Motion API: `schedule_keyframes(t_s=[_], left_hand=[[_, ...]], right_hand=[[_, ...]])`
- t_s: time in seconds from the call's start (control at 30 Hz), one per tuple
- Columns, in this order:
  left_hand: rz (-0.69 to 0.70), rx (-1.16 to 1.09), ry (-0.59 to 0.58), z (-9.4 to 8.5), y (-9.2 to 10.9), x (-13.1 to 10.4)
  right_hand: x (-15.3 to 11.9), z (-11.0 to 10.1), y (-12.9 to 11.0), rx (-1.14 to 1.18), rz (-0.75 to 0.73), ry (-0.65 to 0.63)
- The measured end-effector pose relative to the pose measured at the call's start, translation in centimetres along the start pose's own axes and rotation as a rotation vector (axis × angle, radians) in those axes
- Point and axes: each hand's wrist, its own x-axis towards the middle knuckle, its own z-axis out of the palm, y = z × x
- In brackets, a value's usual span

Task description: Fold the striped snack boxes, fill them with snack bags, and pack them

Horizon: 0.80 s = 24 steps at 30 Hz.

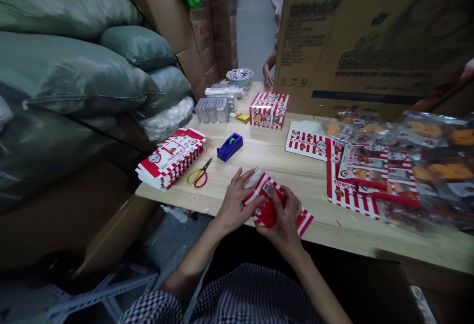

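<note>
A red-and-white striped carton (267, 210), partly folded, lies at the table's front edge between my hands. My left hand (237, 200) grips its left side, thumb across the top. On the right side, my right hand (283, 218) is curled over the carton with fingers bent onto it. My palms and fingers hide much of the carton. To the left lie scissors (200, 173) with yellow and red handles, a blue tape dispenser (230, 147) and a stack of flat striped cartons (172, 158). A finished-looking striped box (269, 110) stands farther back.
Bagged snacks (440, 161) and striped packets (377, 171) crowd the right side. Clear plastic boxes (213, 110) and a bowl (240, 76) stand at the back. A big cardboard box (370, 42) blocks the back right; another person's hand (268, 78) shows beside it. Full sacks (74, 74) rise at left.
</note>
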Motion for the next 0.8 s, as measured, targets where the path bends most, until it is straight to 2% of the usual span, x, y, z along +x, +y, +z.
schedule_keyframes(t_s=[0.13,0.17,0.27,0.33,0.47,0.6,0.7,0.8], left_hand=[[-0.108,-0.343,0.223,0.4,0.4,0.1],[-0.151,-0.476,0.226,0.8,0.6,0.0],[-0.215,-0.802,0.110,2.0,1.0,0.4],[-0.201,-0.839,0.055,2.2,1.1,0.8],[-0.132,-0.743,-0.035,1.8,1.2,1.3],[-0.134,-0.930,-0.099,2.5,1.6,1.1],[-0.180,-1.132,-0.043,3.0,1.8,1.1],[-0.244,-1.080,0.054,2.8,1.9,1.5]], right_hand=[[0.2,0.6,-0.1,0.082,0.159,0.190],[0.2,0.5,-0.2,0.098,0.184,0.231],[0.1,-0.6,-0.6,0.213,0.243,0.251],[0.3,-1.9,-0.5,0.378,0.311,0.238],[1.1,-4.4,0.9,0.695,0.378,0.245],[2.0,-4.7,2.2,0.791,0.452,0.230],[2.2,-4.2,2.0,0.797,0.469,0.233],[2.5,-4.0,1.0,0.879,0.468,0.159]])
